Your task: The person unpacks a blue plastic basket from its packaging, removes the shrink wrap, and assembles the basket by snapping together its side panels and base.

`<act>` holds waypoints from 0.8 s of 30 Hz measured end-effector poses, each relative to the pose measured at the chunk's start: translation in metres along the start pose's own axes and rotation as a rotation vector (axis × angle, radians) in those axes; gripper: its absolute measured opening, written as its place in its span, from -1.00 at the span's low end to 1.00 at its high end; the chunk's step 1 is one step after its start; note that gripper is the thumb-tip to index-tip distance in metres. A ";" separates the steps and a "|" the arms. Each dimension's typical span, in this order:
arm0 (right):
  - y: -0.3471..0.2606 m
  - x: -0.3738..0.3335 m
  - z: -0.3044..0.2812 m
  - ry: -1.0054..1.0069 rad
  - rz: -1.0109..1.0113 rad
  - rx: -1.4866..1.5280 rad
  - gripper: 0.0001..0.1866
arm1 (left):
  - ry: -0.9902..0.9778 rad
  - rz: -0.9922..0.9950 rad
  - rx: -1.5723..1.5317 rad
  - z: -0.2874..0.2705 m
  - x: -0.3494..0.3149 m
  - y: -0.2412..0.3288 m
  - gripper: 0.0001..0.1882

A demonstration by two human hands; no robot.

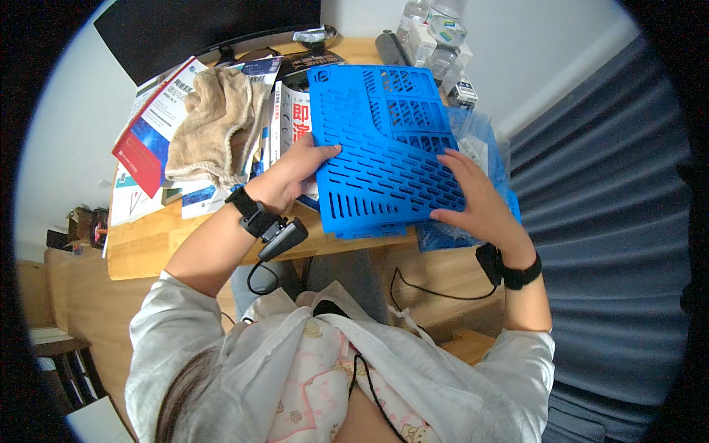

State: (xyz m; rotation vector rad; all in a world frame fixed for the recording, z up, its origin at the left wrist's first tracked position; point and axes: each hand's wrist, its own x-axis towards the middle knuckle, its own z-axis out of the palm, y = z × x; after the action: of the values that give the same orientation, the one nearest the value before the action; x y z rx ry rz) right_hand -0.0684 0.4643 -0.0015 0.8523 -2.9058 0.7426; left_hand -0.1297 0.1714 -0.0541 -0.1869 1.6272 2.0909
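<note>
1. At far left on the pale wooden table [148, 247], a fuzzy beige cloth [214, 129] with a light trim lies crumpled over a pile of books, among them a red-and-blue paper-covered book [144, 159].
2. The bare left hand [299, 173], a black strap on its wrist, grasps the left edge of a flat blue plastic panel piece with rows of slots [377, 170]. Its thumb lies on the upper face; the other fingers go under the edge, mostly hidden.
3. The blue piece is tilted above the near side of the table, between the two hands. Its lower left area has narrow slots; the upper right has framed rectangular grids.
4. Behind it, a dark grey elongated case [392, 49] appears closed; its contents cannot be told.
5. Right of that stand white cardboard boxes [422, 43] and a clear, rounded plastic container [447, 31]; I cannot tell what either holds.
6. The bare right hand [484, 203], also strapped, is spread wide at the piece's right edge, thumb and fingertips over the surface, unclenched. How firmly they touch is unclear.
7. Beneath and beside this hand lies a crinkled transparent plastic bag [473, 136]; its contents are unclear.
</note>
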 end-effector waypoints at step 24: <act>0.018 0.034 0.028 -0.209 -0.133 -0.037 0.14 | -0.013 0.004 -0.178 -0.008 -0.024 0.014 -0.56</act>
State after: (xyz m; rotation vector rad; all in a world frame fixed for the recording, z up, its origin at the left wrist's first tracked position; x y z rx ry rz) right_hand -0.1038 0.4478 -0.0291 1.1717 -2.9894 0.6225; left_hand -0.1166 0.1546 -0.0349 -0.2276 1.4346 2.2350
